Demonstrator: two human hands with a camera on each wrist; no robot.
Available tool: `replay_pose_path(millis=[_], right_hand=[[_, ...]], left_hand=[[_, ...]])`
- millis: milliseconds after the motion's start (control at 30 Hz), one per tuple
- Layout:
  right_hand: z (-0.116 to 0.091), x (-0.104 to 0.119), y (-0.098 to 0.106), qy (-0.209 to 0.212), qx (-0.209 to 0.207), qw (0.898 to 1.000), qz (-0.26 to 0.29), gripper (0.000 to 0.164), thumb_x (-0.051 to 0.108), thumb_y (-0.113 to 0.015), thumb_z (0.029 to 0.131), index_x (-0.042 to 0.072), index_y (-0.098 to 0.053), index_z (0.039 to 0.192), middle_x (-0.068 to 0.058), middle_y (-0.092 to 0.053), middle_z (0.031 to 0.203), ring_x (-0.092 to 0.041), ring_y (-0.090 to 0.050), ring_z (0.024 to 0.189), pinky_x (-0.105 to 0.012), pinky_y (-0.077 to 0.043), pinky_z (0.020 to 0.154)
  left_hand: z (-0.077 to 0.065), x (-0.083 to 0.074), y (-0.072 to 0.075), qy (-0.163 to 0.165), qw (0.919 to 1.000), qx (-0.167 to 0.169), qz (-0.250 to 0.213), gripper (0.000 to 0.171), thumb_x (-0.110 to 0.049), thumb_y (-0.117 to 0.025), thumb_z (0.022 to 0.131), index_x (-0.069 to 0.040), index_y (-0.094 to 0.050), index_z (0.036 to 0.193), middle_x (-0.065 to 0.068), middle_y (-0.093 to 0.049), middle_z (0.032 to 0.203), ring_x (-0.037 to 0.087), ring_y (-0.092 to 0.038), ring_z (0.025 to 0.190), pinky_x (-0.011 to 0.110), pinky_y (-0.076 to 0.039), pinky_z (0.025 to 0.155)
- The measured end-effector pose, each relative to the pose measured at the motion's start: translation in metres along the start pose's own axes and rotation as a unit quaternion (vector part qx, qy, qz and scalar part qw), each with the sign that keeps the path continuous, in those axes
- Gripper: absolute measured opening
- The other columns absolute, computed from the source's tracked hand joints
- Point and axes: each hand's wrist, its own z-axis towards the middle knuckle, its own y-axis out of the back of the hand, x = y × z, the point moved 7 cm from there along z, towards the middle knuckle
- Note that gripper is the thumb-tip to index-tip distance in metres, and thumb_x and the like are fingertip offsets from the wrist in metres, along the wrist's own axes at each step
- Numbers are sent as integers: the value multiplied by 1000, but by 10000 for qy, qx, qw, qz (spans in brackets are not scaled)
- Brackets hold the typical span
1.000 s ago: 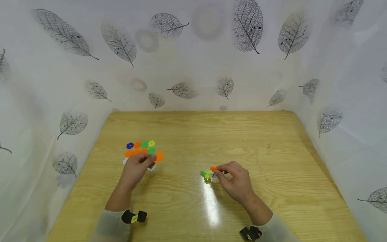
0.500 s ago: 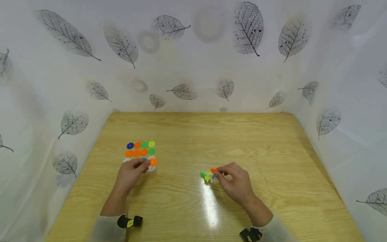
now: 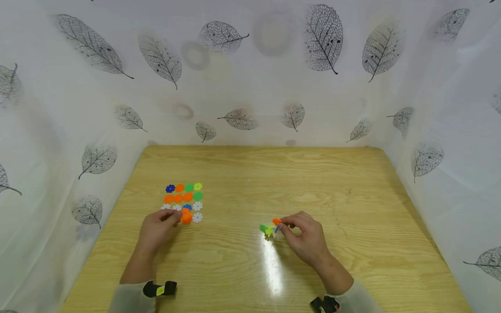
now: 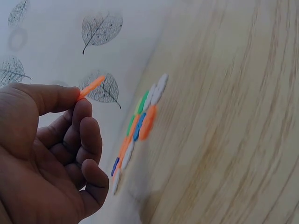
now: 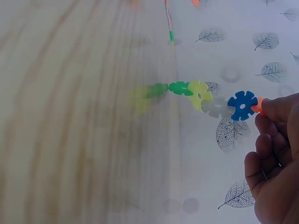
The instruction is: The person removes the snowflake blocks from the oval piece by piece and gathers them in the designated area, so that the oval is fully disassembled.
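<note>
Many flat discs (image 3: 188, 197) beside left hand (image 3: 155, 229), orange discs (image 4: 93, 86) tight between both hands' (image 3: 307, 237) fingertips (image 5: 271, 108).

Soft, even light fills the place, pale across the leaf-printed curtain (image 3: 250, 78) and warmer on the counter (image 3: 332, 182). A hard white streak of glare (image 3: 272, 267) burns on the wood between the forearms, and faint, soft-edged shadows lie beside both. The head view is fairly crisp, though its wide lens stretches the edges. From the wrists everything looks dimmer and greyer: the left hand (image 4: 51, 149) and the right hand (image 5: 280, 168) go dark against the paler curtain. There the wood grain smears out of focus, and the chain of discs (image 5: 200, 95) throws a hazy green-yellow reflection on the counter.
</note>
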Motion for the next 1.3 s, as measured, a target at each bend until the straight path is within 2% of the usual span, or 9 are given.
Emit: replay_pose_path(millis=[267,467,567,800,867,1067,1300], right_hand=[[-1,0,-1,-14,-17,10000,13,16,2,-84,84,14,-80,94,6,-75,87,-11,-65,79,-36,-56,64],[-1,-1,-1,9,-41,10000,33,16,1,-85,84,13,-80,94,6,-75,87,-11,-65,80,-34,-55,64],[-1,0,-1,-31,-26,10000,70,16,1,-84,84,13,-80,94,6,-75,88,-11,-65,80,-34,-55,64],[0,2,-1,18,-3,10000,70,15,1,-84,84,12,-80,93,5,-75,87,-12,-65,80,-36,-56,63],[0,2,0,37,-8,10000,62,15,1,-84,84,12,-79,93,5,-75,88,-12,-65,80,-36,-56,63],[-1,3,0,65,10,9999,134,15,1,-84,84,13,-79,93,5,-75,89,-12,-66,81,-34,-56,65],[-1,4,0,153,8,9997,215,15,1,-83,85,12,-79,94,4,-75,90,-13,-66,81,-36,-56,64]], left_hand=[[2,14,12,220,9995,-168,158,50,-43,-70,99,2,-71,122,9,-74,106,20,-62,96,26,-52,77],[7,24,16,289,9977,-338,520,54,-45,-70,99,2,-71,123,14,-72,116,28,-62,106,27,-49,81],[9,28,17,322,9971,-338,603,55,-46,-68,99,3,-71,124,18,-71,119,30,-61,109,32,-49,85],[12,31,19,316,9951,-243,900,59,-48,-64,101,6,-68,126,26,-65,129,39,-58,117,53,-47,99],[12,30,19,271,9938,-213,1054,57,-46,-64,101,6,-69,125,26,-66,128,39,-59,116,55,-47,99],[16,33,18,302,9907,-181,1311,48,-41,-65,101,3,-73,119,22,-70,120,35,-62,106,51,-49,91],[18,30,24,170,9863,-329,1610,45,-39,-68,99,4,-75,110,22,-72,113,38,-64,103,55,-49,91]])
